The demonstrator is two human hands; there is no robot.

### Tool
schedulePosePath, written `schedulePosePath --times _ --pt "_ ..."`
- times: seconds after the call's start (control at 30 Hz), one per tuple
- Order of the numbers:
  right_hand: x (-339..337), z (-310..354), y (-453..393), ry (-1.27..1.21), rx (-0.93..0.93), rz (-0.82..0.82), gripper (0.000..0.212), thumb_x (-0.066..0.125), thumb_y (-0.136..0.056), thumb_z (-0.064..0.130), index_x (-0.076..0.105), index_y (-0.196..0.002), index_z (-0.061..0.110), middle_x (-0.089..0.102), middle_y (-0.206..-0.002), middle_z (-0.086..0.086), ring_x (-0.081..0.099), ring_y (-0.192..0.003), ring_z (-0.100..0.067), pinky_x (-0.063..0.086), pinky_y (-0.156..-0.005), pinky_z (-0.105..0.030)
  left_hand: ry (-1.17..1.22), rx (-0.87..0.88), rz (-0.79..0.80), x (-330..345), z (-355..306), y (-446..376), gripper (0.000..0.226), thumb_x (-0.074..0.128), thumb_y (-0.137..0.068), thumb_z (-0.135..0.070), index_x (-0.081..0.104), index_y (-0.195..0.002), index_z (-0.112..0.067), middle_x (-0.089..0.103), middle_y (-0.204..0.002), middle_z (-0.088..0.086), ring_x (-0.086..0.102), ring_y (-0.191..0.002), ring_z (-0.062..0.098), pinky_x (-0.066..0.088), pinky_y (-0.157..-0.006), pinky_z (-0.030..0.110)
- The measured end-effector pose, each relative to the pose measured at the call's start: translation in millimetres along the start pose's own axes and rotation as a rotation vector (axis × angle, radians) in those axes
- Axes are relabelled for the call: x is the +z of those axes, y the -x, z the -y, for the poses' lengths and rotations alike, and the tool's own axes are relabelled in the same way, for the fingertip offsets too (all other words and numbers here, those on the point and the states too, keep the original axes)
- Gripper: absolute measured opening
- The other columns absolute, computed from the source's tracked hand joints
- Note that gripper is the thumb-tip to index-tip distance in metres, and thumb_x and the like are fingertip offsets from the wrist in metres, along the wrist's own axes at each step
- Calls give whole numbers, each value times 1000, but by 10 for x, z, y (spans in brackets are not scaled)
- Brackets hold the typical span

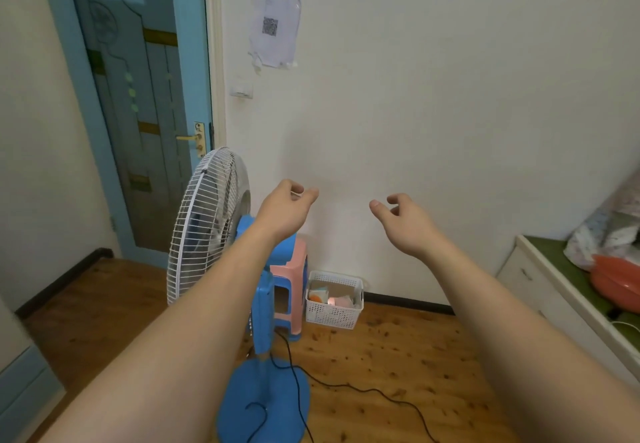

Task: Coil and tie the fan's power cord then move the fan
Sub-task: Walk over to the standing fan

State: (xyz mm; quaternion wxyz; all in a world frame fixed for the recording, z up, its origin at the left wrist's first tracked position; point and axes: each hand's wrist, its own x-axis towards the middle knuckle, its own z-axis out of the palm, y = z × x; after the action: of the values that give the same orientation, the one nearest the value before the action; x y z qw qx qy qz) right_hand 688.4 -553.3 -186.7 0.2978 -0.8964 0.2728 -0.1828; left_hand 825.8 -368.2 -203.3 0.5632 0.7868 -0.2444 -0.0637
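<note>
A blue pedestal fan stands on the wooden floor in front of me, its white grille [207, 220] facing left and its round base [263, 401] near the bottom of the view. The fan's black power cord [363, 390] lies loose, looping over the base and trailing across the floor to the lower right. Both my arms are stretched forward above the fan. My left hand [287, 207] is held over the fan's motor housing, and its fingertips pinch what looks like a thin pale band. My right hand [405, 220] hovers to the right with its fingers loosely curled and holding nothing.
A pink plastic stool [292, 266] and a white mesh basket [334, 300] stand against the wall just behind the fan. At the left is a blue door [138, 130]. A low cabinet [540, 286] with an orange basin [616, 283] on top runs along the right.
</note>
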Motion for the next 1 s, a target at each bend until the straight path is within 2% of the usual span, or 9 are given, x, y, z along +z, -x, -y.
schedulePosePath --times 0.47,0.73,0.9,1.0 --pt "-140 -670 -837 -4 -1 -15 68 45 -100 59 42 -149 12 58 -139 -13 56 -126 -31 39 -92 -34 -21 -18 22 743 -93 -676 44 55 -96 -49 54 -122 -14 63 -113 3 63 -110 24 51 -99 47" --pt "-187 -1377 -1557 -33 21 65 68 45 -100 59 42 -149 11 58 -140 -14 56 -127 -31 43 -102 -40 -94 -69 20 1541 -47 -1230 45 53 -96 -52 52 -124 -17 62 -112 0 63 -107 21 52 -97 46" --pt "-215 -1880 -1984 -52 48 126 68 45 -100 58 42 -149 11 60 -137 -13 56 -126 -31 41 -99 -37 -147 -106 24 2140 -15 -1571 46 52 -97 -53 52 -126 -18 62 -109 -3 62 -107 20 53 -91 43" --pt "-231 -2155 -2185 -65 62 147 68 45 -100 58 42 -148 10 61 -134 -13 57 -125 -30 39 -96 -33 -160 -118 28 2458 26 -1730 46 52 -98 -51 52 -127 -15 63 -113 1 63 -108 22 51 -98 44"
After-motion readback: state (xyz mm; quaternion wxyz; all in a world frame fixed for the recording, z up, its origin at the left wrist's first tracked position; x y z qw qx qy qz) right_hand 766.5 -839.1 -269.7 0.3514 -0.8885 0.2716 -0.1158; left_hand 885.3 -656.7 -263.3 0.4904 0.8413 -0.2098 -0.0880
